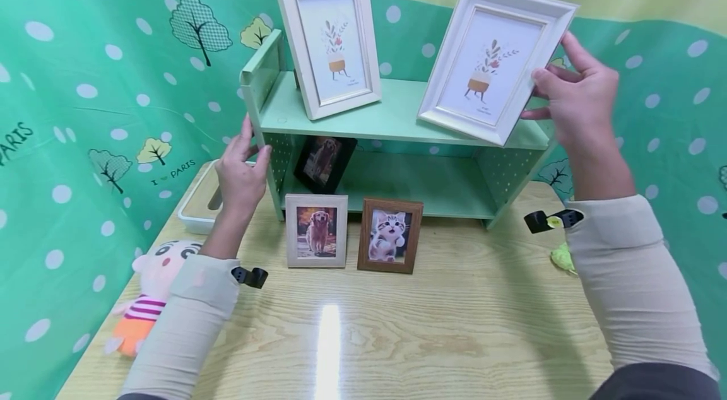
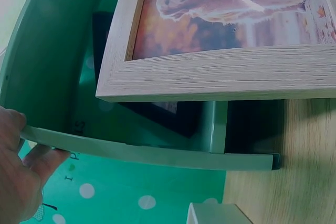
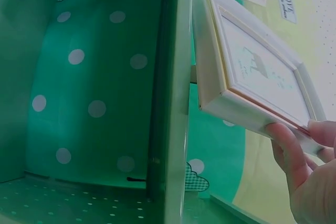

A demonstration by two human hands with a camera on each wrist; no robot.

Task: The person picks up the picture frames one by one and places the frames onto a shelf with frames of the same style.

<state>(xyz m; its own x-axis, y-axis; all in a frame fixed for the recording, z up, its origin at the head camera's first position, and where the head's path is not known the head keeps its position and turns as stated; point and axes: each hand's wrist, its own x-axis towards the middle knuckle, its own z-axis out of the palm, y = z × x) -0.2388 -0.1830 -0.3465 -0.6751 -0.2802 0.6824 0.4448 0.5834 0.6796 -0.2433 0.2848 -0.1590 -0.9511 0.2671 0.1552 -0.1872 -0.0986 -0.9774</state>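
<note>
At two o'clock, the right hand (image 1: 582,94) pinched a picture frame (image 1: 491,72), long axis toward one; the left hand (image 1: 241,170) gripped the shelf (image 1: 397,111).

Plush doll (image 1: 146,306) near white tray (image 1: 195,224), dotted green backdrop (image 1: 62,97)

A white picture frame (image 1: 498,62) bearing a potted-plant print tilts in the grip of the right hand (image 1: 582,94), while a green two-level shelf (image 1: 397,113) stands touching the left hand (image 1: 241,173).
</note>
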